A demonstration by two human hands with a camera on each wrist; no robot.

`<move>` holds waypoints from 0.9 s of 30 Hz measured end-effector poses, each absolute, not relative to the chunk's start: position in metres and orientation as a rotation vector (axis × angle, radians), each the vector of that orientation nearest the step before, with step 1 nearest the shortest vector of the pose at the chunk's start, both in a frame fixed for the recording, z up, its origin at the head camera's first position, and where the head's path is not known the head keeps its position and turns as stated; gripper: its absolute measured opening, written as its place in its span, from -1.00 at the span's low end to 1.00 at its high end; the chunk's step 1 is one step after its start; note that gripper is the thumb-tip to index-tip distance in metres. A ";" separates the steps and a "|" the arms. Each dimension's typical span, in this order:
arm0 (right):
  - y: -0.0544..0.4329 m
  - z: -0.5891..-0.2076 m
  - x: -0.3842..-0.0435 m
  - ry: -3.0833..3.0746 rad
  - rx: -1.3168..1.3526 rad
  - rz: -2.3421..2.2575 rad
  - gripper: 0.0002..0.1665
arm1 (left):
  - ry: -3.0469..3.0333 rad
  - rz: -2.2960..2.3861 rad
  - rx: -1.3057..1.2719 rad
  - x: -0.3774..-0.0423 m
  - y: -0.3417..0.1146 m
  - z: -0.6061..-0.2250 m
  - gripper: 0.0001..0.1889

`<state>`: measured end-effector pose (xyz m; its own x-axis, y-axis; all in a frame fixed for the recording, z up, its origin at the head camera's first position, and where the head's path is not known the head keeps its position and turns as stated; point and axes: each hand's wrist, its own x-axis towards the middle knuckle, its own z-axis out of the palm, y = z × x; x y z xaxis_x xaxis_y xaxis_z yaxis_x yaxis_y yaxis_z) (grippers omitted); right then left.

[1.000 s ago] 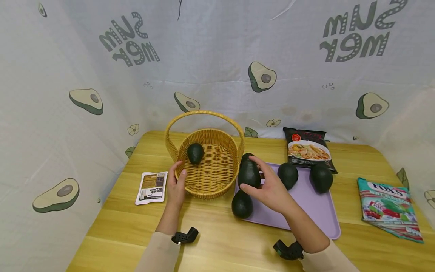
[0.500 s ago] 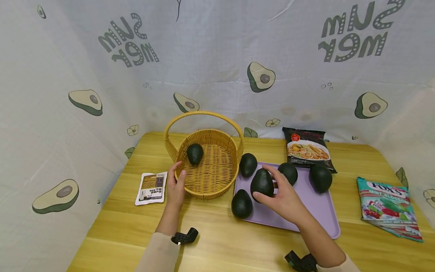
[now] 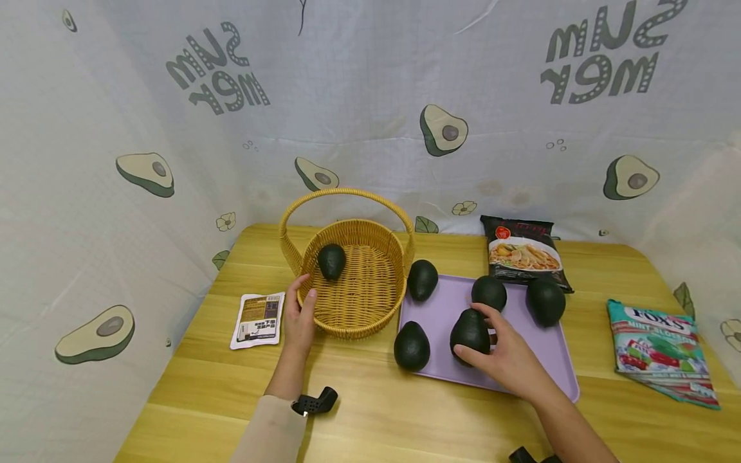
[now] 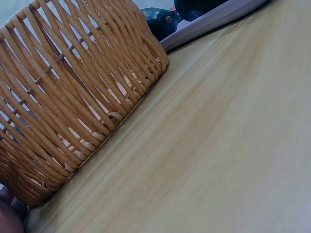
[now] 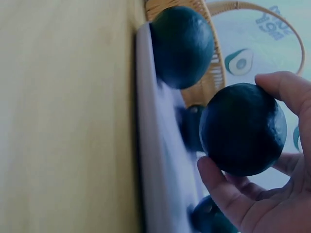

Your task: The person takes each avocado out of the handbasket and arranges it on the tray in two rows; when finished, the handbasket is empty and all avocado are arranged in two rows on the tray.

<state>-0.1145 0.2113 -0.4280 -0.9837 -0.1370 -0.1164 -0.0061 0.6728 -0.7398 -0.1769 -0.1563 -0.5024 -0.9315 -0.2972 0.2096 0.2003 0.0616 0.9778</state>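
Between the thumb and fingers of my right hand is a dark green avocado, over the near part of the purple tray. The right wrist view shows this avocado close up, gripped at its sides by the fingertips. My left hand holds the left side of the yellow wicker basket, thumb at the rim; most of that hand lies outside the left wrist view. One avocado lies inside the basket. Several others rest on or against the tray, including one at its near left corner.
A white food pouch lies left of the basket. Behind the tray is a black noodle packet, and a teal candy bag lies at the right. The basket's tall handle arches over it. A printed curtain hangs behind the table.
My right hand has carried its avocado rightward and toward the near side, away from the basket to over the tray. The left hand and basket have stayed in place.
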 end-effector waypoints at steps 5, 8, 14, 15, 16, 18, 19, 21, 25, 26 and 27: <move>0.221 -0.434 -0.109 2.707 -0.067 -1.125 0.03 | -2.009 -1.921 0.105 -0.178 -0.157 -0.503 -0.57; 0.226 -0.437 -0.106 2.706 -0.051 -1.074 0.05 | -2.017 -1.916 0.099 -0.178 -0.157 -0.503 -0.57; 0.232 -0.441 -0.101 2.735 -0.059 -0.985 0.05 | -2.025 -1.914 0.092 -0.177 -0.158 -0.503 -0.56; 0.233 -0.441 -0.100 2.738 -0.055 -0.970 0.05 | -2.028 -1.915 0.094 -0.177 -0.157 -0.502 -0.56; 0.234 -0.440 -0.100 2.737 -0.051 -0.955 0.06 | -2.031 -1.916 0.098 -0.176 -0.157 -0.502 -0.57; 0.235 -0.440 -0.100 2.730 -0.040 -0.924 0.07 | -2.032 -1.918 0.105 -0.176 -0.157 -0.502 -0.57; 0.236 -0.439 -0.100 2.726 -0.035 -0.910 0.08 | -2.033 -1.918 0.110 -0.176 -0.157 -0.502 -0.57; 0.236 -0.438 -0.101 2.715 -0.026 -0.891 0.10 | -2.032 -1.918 0.119 -0.176 -0.157 -0.502 -0.58; 0.237 -0.438 -0.101 2.697 -0.021 -0.886 0.11 | -2.019 -1.927 0.107 -0.176 -0.158 -0.504 -0.58; 0.237 -0.438 -0.101 2.695 -0.021 -0.888 0.11 | -2.018 -1.931 0.104 -0.176 -0.158 -0.504 -0.58; 0.237 -0.438 -0.101 2.694 -0.025 -0.892 0.10 | -2.015 -1.935 0.102 -0.176 -0.158 -0.504 -0.58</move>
